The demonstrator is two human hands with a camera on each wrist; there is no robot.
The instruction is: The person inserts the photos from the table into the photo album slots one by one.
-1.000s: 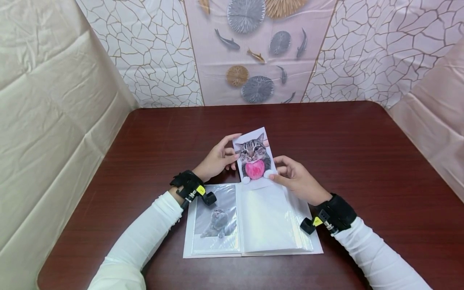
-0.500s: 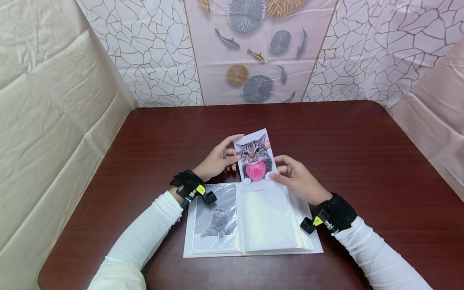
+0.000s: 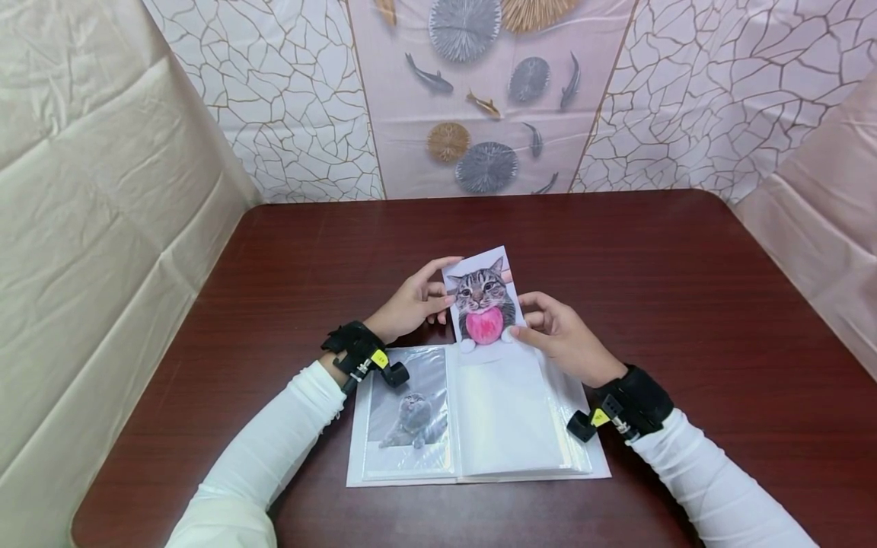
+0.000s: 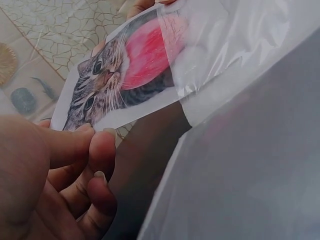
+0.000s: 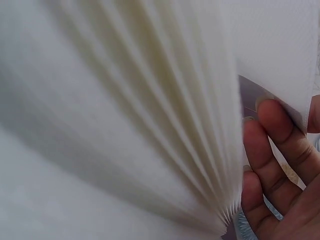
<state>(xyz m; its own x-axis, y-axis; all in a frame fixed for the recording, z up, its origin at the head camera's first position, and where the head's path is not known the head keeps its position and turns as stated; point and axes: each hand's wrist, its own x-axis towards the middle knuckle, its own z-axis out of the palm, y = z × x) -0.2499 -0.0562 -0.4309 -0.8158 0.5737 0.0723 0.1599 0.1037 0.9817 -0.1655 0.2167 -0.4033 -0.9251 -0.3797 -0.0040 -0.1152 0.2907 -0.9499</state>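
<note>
A cat photo (image 3: 483, 297), with a pink round shape under the cat's chin, stands tilted at the top of the right page of an open photo album (image 3: 603, 464). Its lower end sits inside that page's clear sleeve (image 3: 507, 418), as the left wrist view shows. My left hand (image 3: 412, 303) pinches the photo's left edge, thumb in front. With thumb and fingers, my right hand (image 3: 565, 339) pinches the photo's right edge by the sleeve mouth; in the right wrist view its fingers (image 5: 272, 125) curl behind, beside the fanned album pages (image 5: 165, 110).
The album's left page holds a grey seal-like animal picture (image 3: 413, 418) under clear film. A dark red-brown table (image 3: 651, 259) lies under everything. Patterned cloth (image 3: 301, 99) hangs behind it, and a cream cloth (image 3: 103, 228) rises on the left.
The cat photo has slid slightly down, deeper into the right page's sleeve. Both hands keep their hold on it, almost in the same place, and the album stays still.
</note>
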